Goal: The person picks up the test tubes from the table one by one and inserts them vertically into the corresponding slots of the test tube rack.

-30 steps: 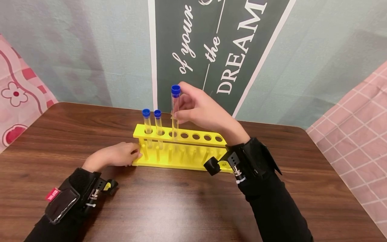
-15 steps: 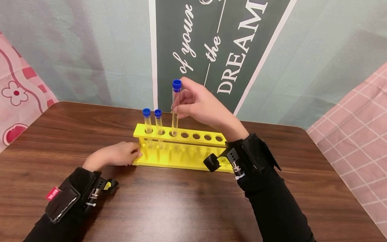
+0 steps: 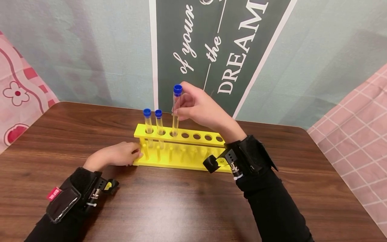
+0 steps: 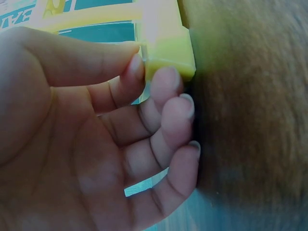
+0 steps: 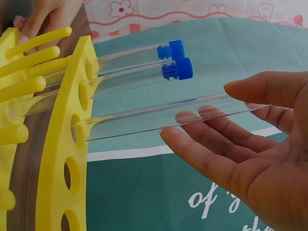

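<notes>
In the head view my right hand (image 3: 198,106) pinches a clear test tube (image 3: 175,116) with a blue cap, upright over the yellow test tube rack (image 3: 181,164). From the right wrist, this tube (image 5: 144,118) has its rounded bottom right at the third hole; thumb and fingertips hold its upper part. Two more blue-capped tubes, the first tube (image 3: 148,122) and the second tube (image 3: 159,123), stand in the two leftmost holes. At the rack's left end my left hand (image 3: 122,154) grips the base, thumb and index finger at the yellow end piece (image 4: 171,55).
The rack stands on a brown wooden table (image 3: 169,208), near its back edge. Several holes to the right hold no tubes, and a row of yellow pegs (image 3: 170,154) lines the base. Behind hangs a grey-green cloth (image 3: 121,50) with lettering.
The test tube in my right hand rose slightly, then came down a little, and its bottom now sits at the third hole. My left hand stays on the rack's end.
</notes>
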A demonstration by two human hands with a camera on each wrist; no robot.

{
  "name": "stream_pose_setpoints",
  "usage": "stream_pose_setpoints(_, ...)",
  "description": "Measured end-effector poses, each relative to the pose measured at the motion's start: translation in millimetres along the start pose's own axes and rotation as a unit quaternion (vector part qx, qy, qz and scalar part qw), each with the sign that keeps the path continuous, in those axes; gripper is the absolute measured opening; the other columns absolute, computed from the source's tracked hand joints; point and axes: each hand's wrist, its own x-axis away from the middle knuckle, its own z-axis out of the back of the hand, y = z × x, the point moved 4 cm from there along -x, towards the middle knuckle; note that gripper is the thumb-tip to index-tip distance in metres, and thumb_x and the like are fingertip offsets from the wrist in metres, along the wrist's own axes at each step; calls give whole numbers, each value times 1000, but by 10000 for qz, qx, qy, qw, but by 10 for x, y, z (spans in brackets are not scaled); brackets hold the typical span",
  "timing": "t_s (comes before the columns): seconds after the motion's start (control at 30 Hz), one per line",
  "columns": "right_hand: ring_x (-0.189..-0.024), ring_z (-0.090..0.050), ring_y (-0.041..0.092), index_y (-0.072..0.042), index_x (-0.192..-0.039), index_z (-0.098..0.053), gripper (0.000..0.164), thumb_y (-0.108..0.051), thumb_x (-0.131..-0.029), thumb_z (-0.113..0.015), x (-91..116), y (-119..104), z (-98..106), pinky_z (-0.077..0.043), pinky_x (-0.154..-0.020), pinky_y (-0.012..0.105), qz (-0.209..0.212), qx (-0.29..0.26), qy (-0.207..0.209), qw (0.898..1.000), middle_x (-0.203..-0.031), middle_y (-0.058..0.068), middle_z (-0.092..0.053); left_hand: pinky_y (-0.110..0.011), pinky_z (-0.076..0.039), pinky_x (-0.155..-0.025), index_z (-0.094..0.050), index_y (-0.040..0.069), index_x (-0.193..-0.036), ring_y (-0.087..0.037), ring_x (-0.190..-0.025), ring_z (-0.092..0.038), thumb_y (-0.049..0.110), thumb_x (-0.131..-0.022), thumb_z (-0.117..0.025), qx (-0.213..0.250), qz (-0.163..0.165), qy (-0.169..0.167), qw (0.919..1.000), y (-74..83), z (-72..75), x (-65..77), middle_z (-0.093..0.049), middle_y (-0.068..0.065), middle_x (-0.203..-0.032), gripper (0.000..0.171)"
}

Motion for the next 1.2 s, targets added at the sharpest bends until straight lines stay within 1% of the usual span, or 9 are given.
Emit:
stream_pose_setpoints(0.23,-85,-59,34,-2,-97,-44,20,10,-84,-52,12,78,-9,-51,-75,38,54,-48,-97,9999,-87,23,-57,-27,-37,-52,-49,6,-81,-14,-54,-44,12,-96,-42,21,29,-30,10000,-3,3,-1,-48,-3,-64,18)
stream_pose_setpoints(0.43,-83,-59,29,-2,-94,-45,19,10,-83,-53,4,173,-39,-50,-74,38,-79,-3,-180,9998,-85,20,-57,-27,-37,-52,-50,6,-82,-14,-53,-43,12,-97,-42,24,28,-31,10000,-2,9,1,-48,-3,-64,18)
stream_pose_setpoints(0.57,-83,-57,35,-1,-93,-45,17,10,-83,-53,-10,241,-59,-50,-71,38,-142,86,-240,9996,-85,19,-58,-27,-37,-52,-50,6,-82,-14,-54,-44,13,-97,-42,19,6,-52,10000,10,10,5,-48,-3,-64,18)
stream_pose_setpoints(0.67,-82,-56,38,-1,-93,-46,15,9,-84,-54,-19,289,-66,-49,-71,41,-173,257,-253,9992,-86,19,-58,-27,-37,-52,-50,6,-82,-14,-53,-44,13,-97,-42,12,-12,-56,10000,17,13,8,-49,-2,-64,18)
stream_pose_setpoints(0.77,-80,-58,35,-1,-94,-47,14,6,-85,-55,-17,334,-73,-49,-73,43,-231,510,-272,9981,-87,18,-59,-27,-37,-52,-50,6,-82,-14,-54,-44,13,-97,-42,15,22,-50,10000,18,16,10,-48,-2,-64,18)
stream_pose_setpoints(0.87,-78,-58,32,-2,-95,-47,14,4,-86,-55,-11,367,-90,-48,-73,43,-294,651,-344,9969,-88,17,-59,-27,-38,-52,-50,6,-82,-14,-53,-44,12,-97,-42,8,18,-37,10000,11,17,7,-48,-3,-64,18)
stream_pose_setpoints(1.0,-78,-58,29,-3,-95,-48,13,2,-86,-56,-10,422,-108,-48,-69,40,-370,889,-404,9945,-87,13,-59,-28,-38,-52,-49,6,-81,-14,-53,-44,12,-96,-43,9,44,-21,10000,8,11,1,-48,-3,-63,18)
stream_pose_setpoints(1.1,-77,-58,29,-5,-96,-48,12,-1,-87,-56,-9,454,-118,-46,-62,34,-480,1107,-437,9917,-87,10,-59,-28,-38,-52,-50,6,-81,-14,-54,-44,12,-96,-43,-1,69,4,10000,6,2,0,-48,-3,-64,17)
stream_pose_setpoints(1.2,-78,-58,29,-5,-98,-49,13,-3,-88,-56,1,464,-128,-43,-57,30,-610,1220,-483,9895,-88,9,-59,-28,-38,-52,-50,6,-81,-14,-54,-45,12,-96,-44,-1,69,20,10000,1,-4,0,-48,-3,-64,17)
